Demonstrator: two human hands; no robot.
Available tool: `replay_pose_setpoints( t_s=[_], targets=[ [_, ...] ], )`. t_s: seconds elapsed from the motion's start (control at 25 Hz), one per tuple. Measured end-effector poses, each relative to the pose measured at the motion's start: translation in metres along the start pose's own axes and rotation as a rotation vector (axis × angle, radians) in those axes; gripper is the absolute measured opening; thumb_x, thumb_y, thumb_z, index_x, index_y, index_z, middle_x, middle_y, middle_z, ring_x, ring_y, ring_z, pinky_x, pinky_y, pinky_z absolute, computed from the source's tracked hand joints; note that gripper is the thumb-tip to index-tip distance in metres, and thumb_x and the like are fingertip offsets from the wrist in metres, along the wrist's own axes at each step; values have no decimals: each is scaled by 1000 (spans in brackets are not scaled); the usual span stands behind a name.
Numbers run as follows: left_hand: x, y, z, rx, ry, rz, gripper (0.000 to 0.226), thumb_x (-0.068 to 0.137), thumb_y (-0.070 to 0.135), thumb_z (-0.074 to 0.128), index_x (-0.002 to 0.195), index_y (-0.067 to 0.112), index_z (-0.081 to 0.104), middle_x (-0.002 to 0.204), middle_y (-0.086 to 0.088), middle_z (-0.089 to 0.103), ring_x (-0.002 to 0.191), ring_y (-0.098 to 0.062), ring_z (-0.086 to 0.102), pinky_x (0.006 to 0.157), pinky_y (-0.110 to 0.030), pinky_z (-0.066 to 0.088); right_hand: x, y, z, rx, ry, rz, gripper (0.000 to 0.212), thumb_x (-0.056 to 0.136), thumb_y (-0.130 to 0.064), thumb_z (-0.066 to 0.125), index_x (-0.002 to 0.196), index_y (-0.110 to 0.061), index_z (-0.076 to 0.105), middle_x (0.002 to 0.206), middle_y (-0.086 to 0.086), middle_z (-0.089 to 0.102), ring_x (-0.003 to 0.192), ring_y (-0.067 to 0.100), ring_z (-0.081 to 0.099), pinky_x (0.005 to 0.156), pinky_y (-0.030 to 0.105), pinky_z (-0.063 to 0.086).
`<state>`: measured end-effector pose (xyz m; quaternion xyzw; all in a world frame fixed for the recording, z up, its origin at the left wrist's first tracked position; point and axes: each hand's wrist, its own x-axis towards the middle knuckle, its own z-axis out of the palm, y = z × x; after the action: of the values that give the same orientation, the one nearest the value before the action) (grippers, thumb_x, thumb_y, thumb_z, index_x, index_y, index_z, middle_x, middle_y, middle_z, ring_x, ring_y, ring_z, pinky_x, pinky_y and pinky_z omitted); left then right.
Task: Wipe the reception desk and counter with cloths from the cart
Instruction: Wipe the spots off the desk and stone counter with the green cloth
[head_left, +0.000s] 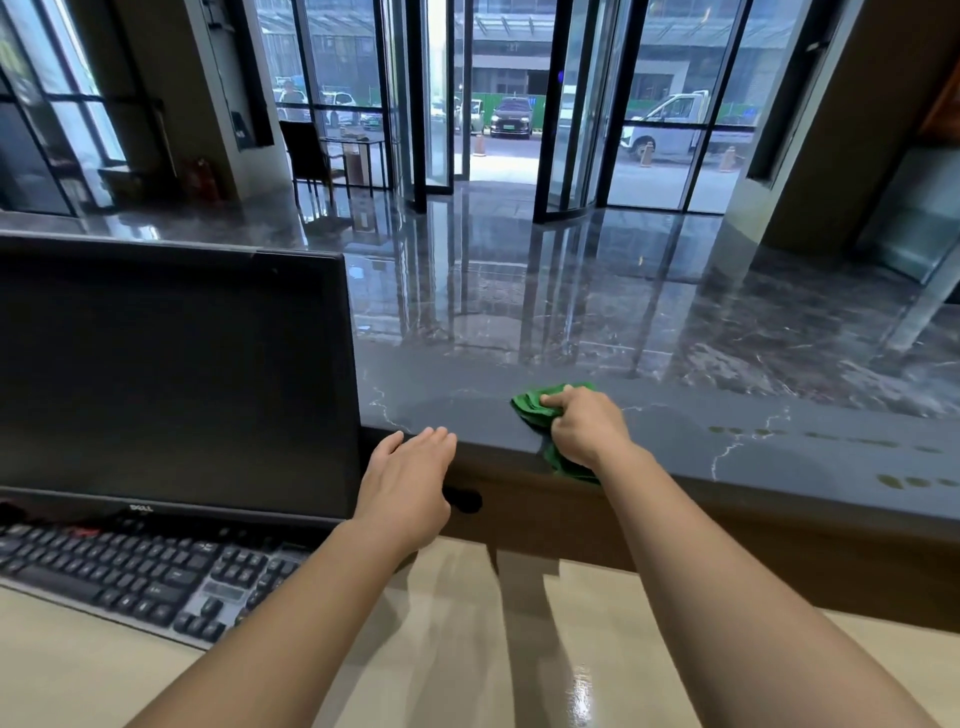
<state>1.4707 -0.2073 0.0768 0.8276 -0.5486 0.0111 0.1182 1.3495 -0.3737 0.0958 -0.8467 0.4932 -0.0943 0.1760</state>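
A bunched green cloth (535, 406) lies on the dark grey marble counter (753, 415), near its front edge, with part of it hanging over the edge. My right hand (587, 428) grips the cloth and holds it against the counter top. My left hand (408, 480) is held flat with straight fingers, the fingertips touching the counter's front edge beside the monitor. Below the counter runs the lower beige desk (452, 649), where both forearms reach across.
A black monitor (171, 384) stands at the left on the desk, with a black keyboard (130, 571) in front of it. A dark wood panel (779, 540) joins counter and desk. Beyond the counter lie a glossy lobby floor and glass doors.
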Motion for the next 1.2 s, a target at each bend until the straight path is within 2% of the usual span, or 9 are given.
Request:
replay_pose_setpoints(
  t_s=[0.12, 0.2, 0.36, 0.6, 0.76, 0.88, 1.04, 1.12, 1.2],
  targets=[
    [1, -7, 0, 30, -14, 22, 69, 91, 4, 44, 153, 22, 19, 159, 8, 19, 146, -4, 11, 120, -29, -1, 13, -56, 20, -4, -97, -210, 54, 93, -1, 44, 139, -26, 52, 153, 3, 38, 140, 24, 34, 111, 35, 34],
    [3, -9, -1, 65, -31, 42, 68, 89, 4, 45, 151, 23, 25, 158, 9, 22, 146, -4, 14, 119, -30, 0, 25, -87, 31, 1, -182, -320, 54, 92, -1, 44, 140, -26, 51, 154, 3, 36, 142, 23, 31, 113, 34, 30],
    [11, -4, -4, 149, -40, 38, 59, 88, 9, 49, 144, 23, 36, 151, 6, 32, 141, -9, 26, 120, -31, 7, 42, -108, 38, 30, -257, -357, 58, 90, 1, 44, 139, -27, 52, 155, 1, 35, 142, 23, 32, 112, 35, 32],
    [19, 12, -3, 248, -35, -25, 42, 86, 14, 56, 127, 21, 49, 128, 4, 52, 118, -16, 53, 112, -31, 25, 57, -55, 25, 24, -137, -182, 59, 91, -4, 42, 143, -31, 45, 156, 5, 30, 141, 27, 33, 112, 40, 34],
    [18, 16, -4, 256, -57, -45, 38, 87, 13, 57, 124, 19, 51, 123, 1, 53, 115, -18, 54, 113, -31, 27, 51, 26, -13, -32, -28, 5, 58, 92, 0, 41, 145, -25, 44, 156, 5, 32, 143, 26, 28, 112, 38, 31],
    [17, 15, -5, 229, -70, -36, 43, 87, 16, 58, 129, 18, 48, 127, 2, 52, 118, -17, 52, 116, -33, 23, 40, 67, -35, -22, 30, 150, 60, 91, 4, 40, 144, -24, 45, 156, 7, 33, 142, 28, 30, 105, 36, 38],
    [14, 15, -5, 187, -90, -44, 38, 86, 15, 58, 123, 17, 48, 123, 1, 51, 115, -18, 51, 117, -35, 22, 36, 62, -32, 5, 64, 214, 58, 90, 3, 42, 141, -24, 50, 149, 7, 44, 131, 31, 44, 98, 36, 44],
    [14, 16, -3, 155, -91, -55, 43, 87, 15, 58, 128, 16, 46, 128, 1, 50, 121, -18, 48, 118, -37, 19, 32, 40, -22, 20, 56, 187, 55, 90, -1, 45, 138, -26, 53, 146, 8, 47, 128, 31, 47, 102, 37, 43],
    [12, 16, -1, 120, -98, -65, 54, 87, 17, 58, 137, 16, 39, 138, 1, 43, 132, -17, 39, 121, -38, 13, 22, 7, -6, 24, 14, 92, 53, 91, -4, 49, 139, -27, 52, 151, 7, 41, 135, 30, 40, 109, 35, 35]
  ],
)
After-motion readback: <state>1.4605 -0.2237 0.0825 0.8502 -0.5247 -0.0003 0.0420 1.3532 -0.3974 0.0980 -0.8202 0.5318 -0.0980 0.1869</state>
